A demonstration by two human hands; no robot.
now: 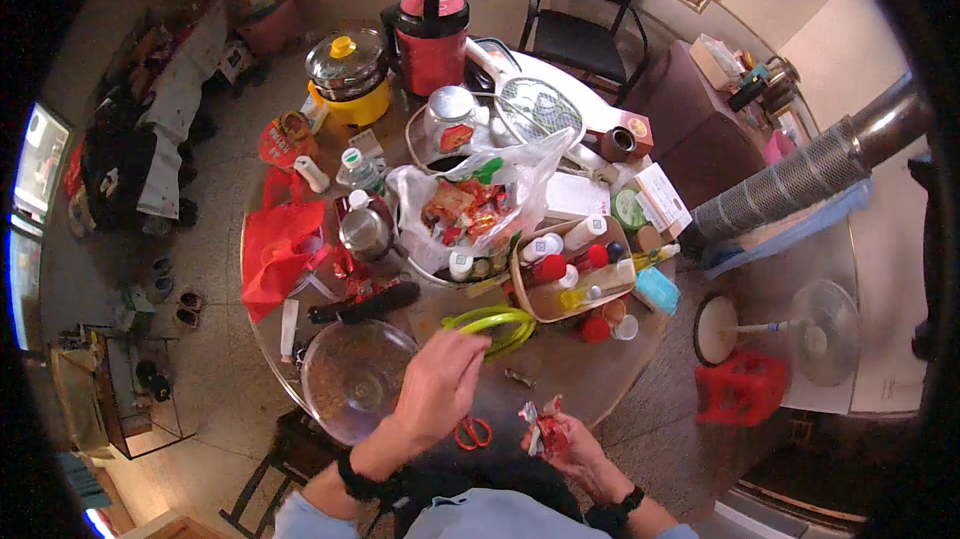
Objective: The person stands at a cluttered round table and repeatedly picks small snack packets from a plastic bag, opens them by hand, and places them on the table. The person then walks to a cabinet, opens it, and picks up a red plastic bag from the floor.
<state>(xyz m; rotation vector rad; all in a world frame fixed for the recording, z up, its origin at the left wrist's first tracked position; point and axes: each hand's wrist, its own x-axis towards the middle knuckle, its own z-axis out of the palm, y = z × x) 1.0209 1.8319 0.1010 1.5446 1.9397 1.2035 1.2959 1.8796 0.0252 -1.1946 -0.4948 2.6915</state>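
Observation:
My right hand holds a crumpled red and silver foil wrapper at the near edge of the round table. My left hand is over the table just below a coil of yellow-green tubing, its fingers bent together; whether it holds anything cannot be made out. A large clear plastic bowl is left of that hand. Red-handled scissors lie between my hands, and a small twisted wrapper piece lies beyond them. Farther back, a white plastic bag holds red and orange wrappers.
A basket of bottles stands at the right centre. A red bag, a steel-lidded flask, a yellow electric pot, a red jug and a mosquito swatter crowd the left and back. A metal stovepipe slants in at right.

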